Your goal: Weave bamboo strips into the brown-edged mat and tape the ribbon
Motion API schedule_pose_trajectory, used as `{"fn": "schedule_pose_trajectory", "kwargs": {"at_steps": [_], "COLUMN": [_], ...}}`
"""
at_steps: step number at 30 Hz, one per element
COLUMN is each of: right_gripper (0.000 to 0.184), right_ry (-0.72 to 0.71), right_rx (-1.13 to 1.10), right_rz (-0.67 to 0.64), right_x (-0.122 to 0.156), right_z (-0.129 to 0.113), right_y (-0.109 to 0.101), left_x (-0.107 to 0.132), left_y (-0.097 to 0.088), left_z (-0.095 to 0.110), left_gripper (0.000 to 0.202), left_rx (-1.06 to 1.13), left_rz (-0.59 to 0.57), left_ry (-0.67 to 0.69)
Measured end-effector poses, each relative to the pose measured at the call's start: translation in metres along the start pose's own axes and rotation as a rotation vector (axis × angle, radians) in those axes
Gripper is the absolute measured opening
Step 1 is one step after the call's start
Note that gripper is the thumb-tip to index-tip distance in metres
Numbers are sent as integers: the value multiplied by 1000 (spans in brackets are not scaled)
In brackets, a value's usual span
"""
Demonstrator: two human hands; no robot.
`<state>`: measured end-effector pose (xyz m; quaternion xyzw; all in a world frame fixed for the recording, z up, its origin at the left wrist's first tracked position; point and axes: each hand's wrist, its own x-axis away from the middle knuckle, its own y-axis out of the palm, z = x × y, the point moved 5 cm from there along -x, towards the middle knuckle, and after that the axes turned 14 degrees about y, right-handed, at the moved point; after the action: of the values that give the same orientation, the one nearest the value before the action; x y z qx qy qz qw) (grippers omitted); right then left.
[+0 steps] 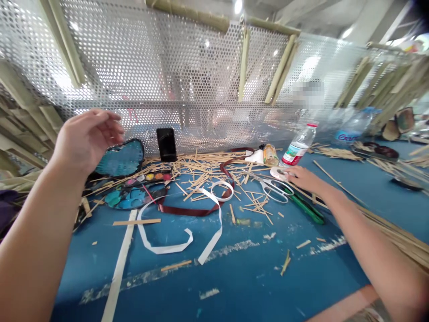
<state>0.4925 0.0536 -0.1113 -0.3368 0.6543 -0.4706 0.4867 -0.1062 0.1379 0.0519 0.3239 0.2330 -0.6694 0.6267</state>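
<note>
**Left hand open, right hand at a white disc**

My left hand (89,141) hangs open and empty above a blue cutout (119,157). My right hand (306,179) has its fingers together at the white disc (278,173); whether they clamp it, I can't tell. Scissors (276,190) lie just below those fingers, handles turned toward that hand, within easy reach. Beyond the grip stands a water bottle (298,145), its level hard to see. Under my left hand, a paint palette (137,188) holds colored wells among bamboo slivers (208,172).
</note>
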Motion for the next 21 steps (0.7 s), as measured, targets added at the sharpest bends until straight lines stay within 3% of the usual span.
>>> {"fn": "schedule_pose_trajectory", "kwargs": {"at_steps": [2,5,11,17,21], "right_gripper": [38,45,51,47,45], "right_ry": [19,25,14,44,101], "right_rx": [7,5,-16,-21,-9], "right_rz": [-32,-68,-95,-74,-48], "right_x": [-1,1,4,4,7], "right_z": [11,15,0,1,-1], "right_y": [20,30,37,42,35], "left_x": [0,-1,-2,-1,0], "left_y": [-3,-6,-8,-3,-2], "left_z": [3,6,8,1,13], "left_gripper": [16,17,20,14,14], "left_rx": [-6,-8,26,-27,-67], "left_rz": [9,13,14,-41,-70], "left_ry": [16,42,43,39,112]}}
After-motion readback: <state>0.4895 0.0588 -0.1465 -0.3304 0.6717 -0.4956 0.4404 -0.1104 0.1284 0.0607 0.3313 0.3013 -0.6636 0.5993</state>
